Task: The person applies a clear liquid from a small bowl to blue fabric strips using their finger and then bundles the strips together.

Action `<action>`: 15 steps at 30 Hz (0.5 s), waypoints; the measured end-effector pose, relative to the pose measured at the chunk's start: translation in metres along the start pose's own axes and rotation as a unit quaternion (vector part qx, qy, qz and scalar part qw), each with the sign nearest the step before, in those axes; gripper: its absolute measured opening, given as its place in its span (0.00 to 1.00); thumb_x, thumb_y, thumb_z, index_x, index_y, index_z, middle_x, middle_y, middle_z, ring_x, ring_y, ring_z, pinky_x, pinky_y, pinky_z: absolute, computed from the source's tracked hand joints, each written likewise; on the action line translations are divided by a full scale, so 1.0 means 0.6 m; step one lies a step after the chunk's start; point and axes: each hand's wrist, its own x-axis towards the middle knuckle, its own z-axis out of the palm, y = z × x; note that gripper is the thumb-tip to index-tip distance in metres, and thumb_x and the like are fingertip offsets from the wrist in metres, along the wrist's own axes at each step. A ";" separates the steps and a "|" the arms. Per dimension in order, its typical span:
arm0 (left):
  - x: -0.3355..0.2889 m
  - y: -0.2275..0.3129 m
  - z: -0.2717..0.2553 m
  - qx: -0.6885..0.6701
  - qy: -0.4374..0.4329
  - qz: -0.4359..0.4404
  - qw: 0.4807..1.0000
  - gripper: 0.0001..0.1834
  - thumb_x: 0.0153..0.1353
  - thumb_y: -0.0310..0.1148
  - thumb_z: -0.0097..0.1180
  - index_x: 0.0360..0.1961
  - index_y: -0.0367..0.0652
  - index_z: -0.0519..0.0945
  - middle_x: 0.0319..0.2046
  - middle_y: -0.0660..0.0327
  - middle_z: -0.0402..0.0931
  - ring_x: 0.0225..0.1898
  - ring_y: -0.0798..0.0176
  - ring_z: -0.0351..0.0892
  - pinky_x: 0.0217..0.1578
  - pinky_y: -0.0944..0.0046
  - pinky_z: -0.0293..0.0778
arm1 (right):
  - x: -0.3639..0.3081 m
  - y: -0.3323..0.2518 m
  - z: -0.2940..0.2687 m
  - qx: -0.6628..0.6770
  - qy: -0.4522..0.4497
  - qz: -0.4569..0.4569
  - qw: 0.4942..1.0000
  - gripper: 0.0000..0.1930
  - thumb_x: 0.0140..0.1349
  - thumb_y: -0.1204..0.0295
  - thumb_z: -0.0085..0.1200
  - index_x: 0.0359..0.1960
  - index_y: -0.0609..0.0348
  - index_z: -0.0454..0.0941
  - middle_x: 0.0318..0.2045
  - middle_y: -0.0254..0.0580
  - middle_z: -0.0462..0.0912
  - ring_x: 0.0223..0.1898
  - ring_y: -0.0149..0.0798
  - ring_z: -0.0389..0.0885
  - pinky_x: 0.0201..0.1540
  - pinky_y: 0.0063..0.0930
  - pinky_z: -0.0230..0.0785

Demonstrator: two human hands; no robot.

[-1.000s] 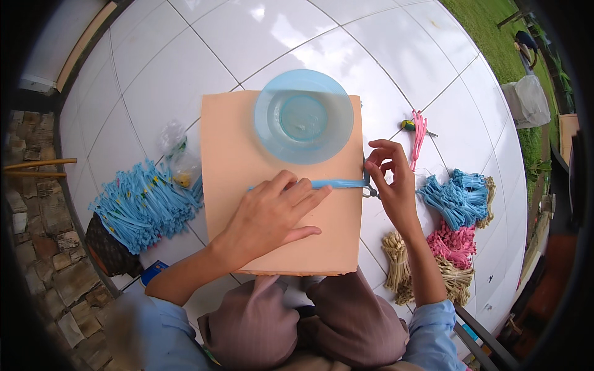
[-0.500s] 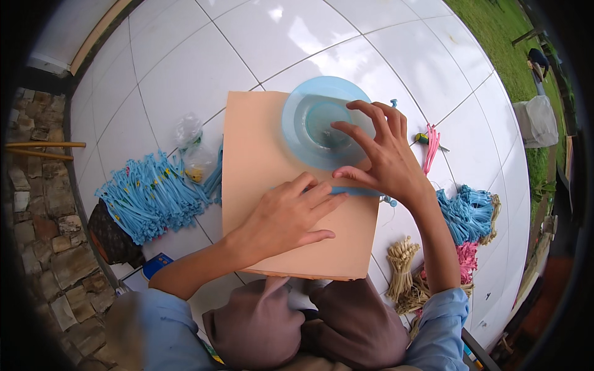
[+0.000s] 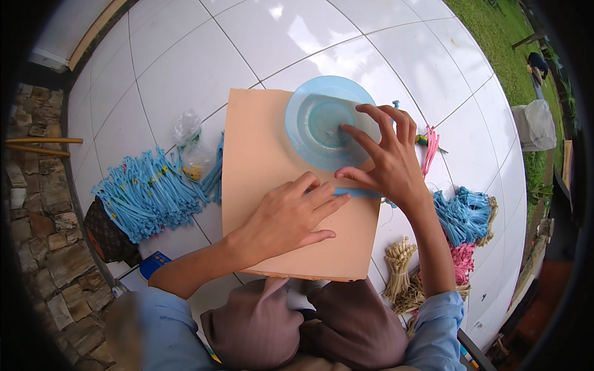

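A tan board (image 3: 263,139) lies flat before me, above my knees. On its far right part stands a translucent blue bowl (image 3: 299,142), wide-rimmed, with what looks like clear liquid in it. My left hand (image 3: 281,216) rests palm down on the board, fingers stretched over a thin blue strip (image 3: 365,193) that runs sideways below the bowl. Its left part is covered by those fingers. My right hand (image 3: 393,157) hovers at the bowl's right side, fingers spread and bent, the fingertips over the bowl. Nothing shows between them.
On the left lie many blue knotted strips (image 3: 151,195), a clear plastic bag (image 3: 197,154) and a dark brown bag (image 3: 105,232). To the right are pink strips (image 3: 429,151), a green-handled screwdriver (image 3: 422,140), a blue bundle (image 3: 461,216) and a beige bundle (image 3: 399,263). White tiles (image 3: 185,55) surround the board.
My right hand has shifted very slightly right relative to the bowl. My left hand stays in place on the strip. The whole view has moved a little.
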 end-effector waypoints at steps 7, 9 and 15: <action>0.001 0.001 -0.003 -0.004 -0.005 -0.002 1.000 0.30 0.48 0.49 0.60 0.53 0.51 0.74 0.42 0.66 0.71 0.44 0.62 0.69 0.43 0.66 0.74 | -0.004 -0.007 -0.001 0.090 0.009 0.028 0.996 0.29 0.43 0.47 0.61 0.44 0.49 0.77 0.55 0.40 0.64 0.57 0.50 0.57 0.59 0.49 0.50; 0.005 0.002 -0.003 -0.009 -0.009 0.001 1.000 0.30 0.48 0.49 0.60 0.53 0.51 0.74 0.42 0.66 0.71 0.44 0.62 0.69 0.43 0.66 0.74 | -0.012 -0.008 -0.013 0.155 0.012 0.056 0.986 0.26 0.45 0.50 0.62 0.44 0.50 0.76 0.55 0.42 0.64 0.56 0.51 0.57 0.60 0.48 0.50; -0.001 0.002 -0.007 -0.013 -0.028 -0.017 0.999 0.31 0.46 0.47 0.62 0.53 0.51 0.74 0.42 0.67 0.71 0.43 0.62 0.69 0.42 0.66 0.74 | -0.080 -0.031 -0.041 0.094 0.045 0.072 0.992 0.18 0.49 0.65 0.62 0.44 0.46 0.76 0.55 0.43 0.65 0.54 0.51 0.57 0.56 0.45 0.53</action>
